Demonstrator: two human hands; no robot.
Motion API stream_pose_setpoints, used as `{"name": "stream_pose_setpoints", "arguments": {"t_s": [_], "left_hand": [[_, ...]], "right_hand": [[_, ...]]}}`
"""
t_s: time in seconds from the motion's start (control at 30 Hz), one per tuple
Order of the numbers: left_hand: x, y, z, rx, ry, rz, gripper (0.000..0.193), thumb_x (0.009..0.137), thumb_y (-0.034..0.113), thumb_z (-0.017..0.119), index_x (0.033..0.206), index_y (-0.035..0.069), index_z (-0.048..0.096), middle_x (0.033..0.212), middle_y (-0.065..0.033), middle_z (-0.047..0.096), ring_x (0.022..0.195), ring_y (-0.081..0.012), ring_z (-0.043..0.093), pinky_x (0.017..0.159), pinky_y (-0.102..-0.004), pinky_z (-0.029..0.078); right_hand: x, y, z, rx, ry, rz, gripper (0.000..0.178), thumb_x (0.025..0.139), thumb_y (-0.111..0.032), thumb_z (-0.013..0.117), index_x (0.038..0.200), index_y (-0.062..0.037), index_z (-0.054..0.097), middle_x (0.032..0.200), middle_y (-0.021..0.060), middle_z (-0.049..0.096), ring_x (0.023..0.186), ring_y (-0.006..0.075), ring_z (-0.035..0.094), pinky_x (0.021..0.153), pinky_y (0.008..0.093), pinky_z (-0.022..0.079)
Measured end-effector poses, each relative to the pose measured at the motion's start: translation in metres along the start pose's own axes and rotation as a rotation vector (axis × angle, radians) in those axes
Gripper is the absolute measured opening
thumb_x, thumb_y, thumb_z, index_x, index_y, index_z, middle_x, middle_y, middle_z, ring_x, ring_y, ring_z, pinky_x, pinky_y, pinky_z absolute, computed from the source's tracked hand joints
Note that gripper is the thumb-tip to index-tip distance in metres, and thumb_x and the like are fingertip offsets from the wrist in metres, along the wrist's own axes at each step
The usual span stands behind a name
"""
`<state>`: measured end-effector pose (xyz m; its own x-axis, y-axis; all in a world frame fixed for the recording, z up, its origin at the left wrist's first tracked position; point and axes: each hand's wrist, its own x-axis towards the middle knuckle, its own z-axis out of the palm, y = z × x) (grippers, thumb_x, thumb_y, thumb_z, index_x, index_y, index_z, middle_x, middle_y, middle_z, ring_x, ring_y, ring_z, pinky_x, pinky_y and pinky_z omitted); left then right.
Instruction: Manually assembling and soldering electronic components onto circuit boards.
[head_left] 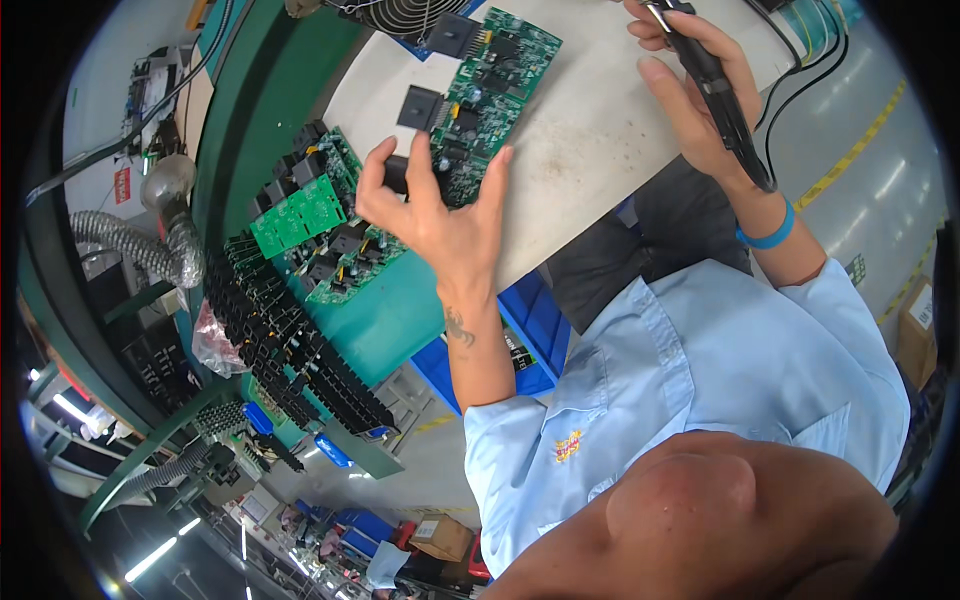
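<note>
My left hand (440, 215) spans the lower end of a green circuit board (495, 85). The thumb is at its right edge, and the fingers curl by the black blocks along its left side. The board carries chips and pins and lies on a pale worktop (590, 140). My right hand (705, 95), with a blue band (770, 228) on its wrist, is closed round a slim black corded hand tool (712, 85). It is held right of the board, over the worktop's edge. The tool's upper end is cut off by the picture's rim, so its kind cannot be made out.
More green circuit boards (325, 225) with black parts lie left of my left hand. Long rows of black parts (300, 350) stand beyond them. A blue bin (535, 335) is below the worktop edge. Black cables (835, 70) hang at the right, and a fan grille (410, 12) sits at the top.
</note>
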<state>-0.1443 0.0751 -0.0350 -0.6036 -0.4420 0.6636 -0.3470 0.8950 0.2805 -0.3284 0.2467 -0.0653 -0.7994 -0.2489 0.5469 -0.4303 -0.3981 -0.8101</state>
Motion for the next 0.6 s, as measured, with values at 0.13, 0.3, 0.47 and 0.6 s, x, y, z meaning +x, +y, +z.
{"name": "stream_pose_setpoints", "arguments": {"t_s": [0.13,0.3,0.47,0.6], "left_hand": [[-0.001,0.006,0.004,-0.111,-0.053,0.028,0.064,0.067,0.036,0.097,0.120,0.008,0.071,0.138,-0.0165,0.051,0.123,-0.0352,0.044,0.105,-0.0492,0.038],[-0.002,0.008,0.004,-0.139,-0.107,0.105,0.066,0.066,0.036,0.097,0.120,0.009,0.071,0.143,-0.0172,0.050,0.126,-0.0357,0.044,0.107,-0.0491,0.039],[-0.001,0.009,0.003,-0.220,-0.183,0.050,0.070,0.066,0.035,0.097,0.122,0.004,0.069,0.150,-0.0194,0.047,0.130,-0.0376,0.046,0.109,-0.0476,0.042],[0.000,0.016,0.001,-0.351,-0.170,-0.047,0.073,0.067,0.034,0.097,0.124,0.001,0.066,0.150,-0.0207,0.048,0.131,-0.0387,0.050,0.108,-0.0460,0.046]], "right_hand": [[0.006,0.011,-0.001,-0.146,-0.201,-0.156,0.051,0.090,0.005,0.074,0.136,0.0022,0.055,0.120,0.0175,0.070,0.101,0.0233,0.070,0.092,0.0323,0.056],[0.006,-0.029,0.006,-0.162,-0.218,0.400,0.050,0.089,0.005,0.074,0.136,0.0023,0.056,0.121,0.0171,0.070,0.101,0.0235,0.070,0.092,0.0324,0.056],[0.007,-0.034,0.005,-0.190,-0.223,0.389,0.049,0.089,0.004,0.074,0.136,0.0023,0.057,0.123,0.0169,0.070,0.101,0.0238,0.070,0.092,0.0321,0.056],[0.004,-0.015,-0.010,-0.244,-0.297,0.133,0.052,0.091,0.001,0.075,0.139,-0.0024,0.056,0.129,0.0175,0.069,0.102,0.0230,0.072,0.089,0.0310,0.060]]}}
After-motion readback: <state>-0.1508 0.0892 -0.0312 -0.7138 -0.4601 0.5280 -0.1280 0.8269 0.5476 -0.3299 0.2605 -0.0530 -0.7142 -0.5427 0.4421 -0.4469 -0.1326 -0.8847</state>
